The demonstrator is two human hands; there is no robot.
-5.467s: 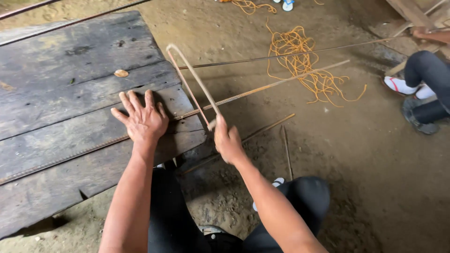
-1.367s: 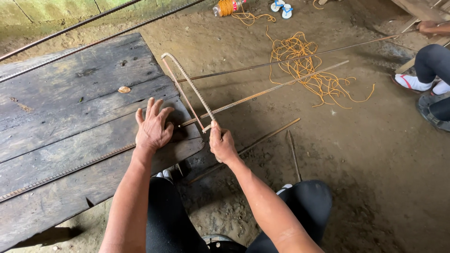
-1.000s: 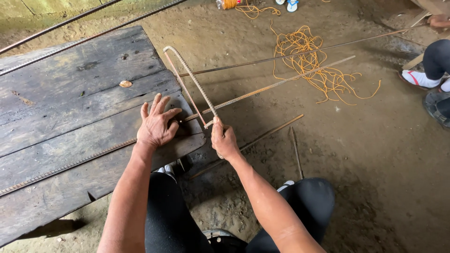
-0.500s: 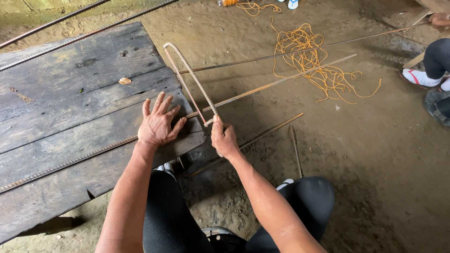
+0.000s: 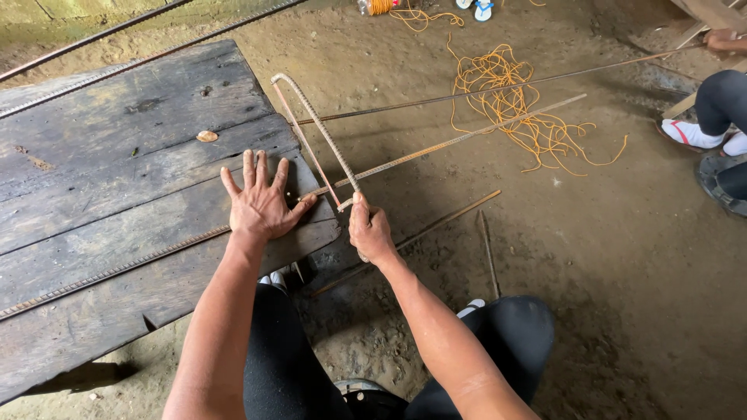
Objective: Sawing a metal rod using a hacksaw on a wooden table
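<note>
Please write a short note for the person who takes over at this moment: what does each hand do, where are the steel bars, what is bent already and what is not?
Left hand: flat, fingers spread, pressing on the dark plank table near its right edge.
Right hand: closed around the near end of the bent ribbed bar, just off the table edge.
Bars: the bent bar rises from the table edge, with one corner at its far top. A long straight bar runs from that spot over the dirt floor toward the orange rope.
Done: at least one bend.
Left: the long part is still straight.

A rough building-site workshop: dirt floor [image 5: 622,257], weathered plank bench [image 5: 117,194], steel reinforcing rods [image 5: 467,140], tangled orange cord [image 5: 513,101]
</note>
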